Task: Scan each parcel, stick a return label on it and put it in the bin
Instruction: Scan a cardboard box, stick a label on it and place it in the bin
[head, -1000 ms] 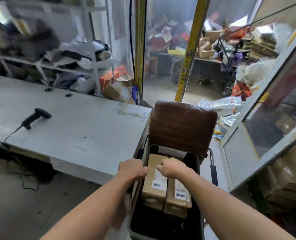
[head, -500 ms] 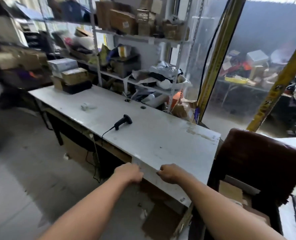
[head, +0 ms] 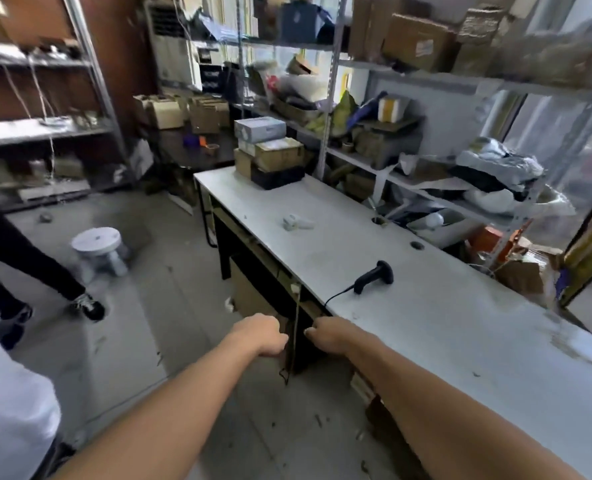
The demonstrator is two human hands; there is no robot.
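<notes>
Head view: the parcels (head: 269,152) still to be done sit stacked at the desk's (head: 443,317) far left corner: a pale box on top, brown cartons under it, a black one at the bottom. The scanner (head: 374,273) lies near the front edge, cord trailing off it. Both hands, left hand (head: 261,336) and right hand (head: 325,336), hang curled and hold nothing. Judging by this, the next move is fetching a parcel, which calls for a long reach to that corner.

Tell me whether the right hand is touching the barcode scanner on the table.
Apart. The head view shows the right hand held off the table's near edge, with bare table top between it and the barcode scanner, which lies untouched further along.
</notes>
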